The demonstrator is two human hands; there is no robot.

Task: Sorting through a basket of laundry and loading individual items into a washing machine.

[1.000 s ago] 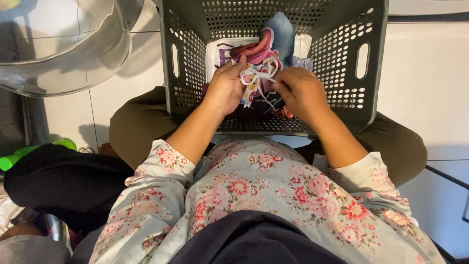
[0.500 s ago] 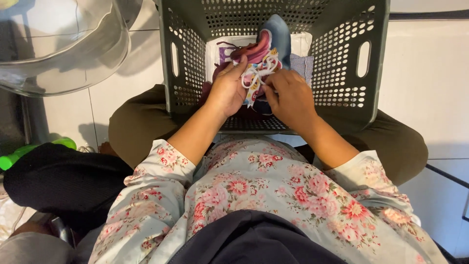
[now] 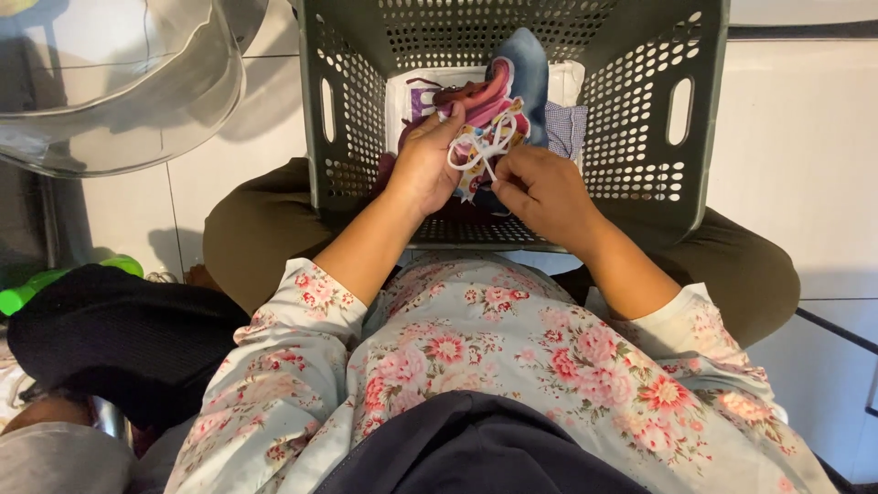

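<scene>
Both my hands are inside a grey perforated laundry basket [image 3: 640, 110] that rests between my knees. My left hand [image 3: 422, 165] grips a small pink and patterned garment [image 3: 489, 114] from the left. My right hand [image 3: 540, 187] pinches the white drawstring [image 3: 476, 154] of that garment, which is tied in a bow. Behind it lie a blue denim piece [image 3: 530, 69], a white cloth [image 3: 407, 91] and a small checked cloth [image 3: 569, 128].
An open round glass washer door [image 3: 119, 91] hangs at the upper left. A black cloth [image 3: 119, 338] lies by my left knee, with a green object [image 3: 27, 293] beside it. White floor tiles surround the basket.
My hands have lifted the small garment slightly higher in the basket. My right hand has shifted from the cloth to the white drawstring.
</scene>
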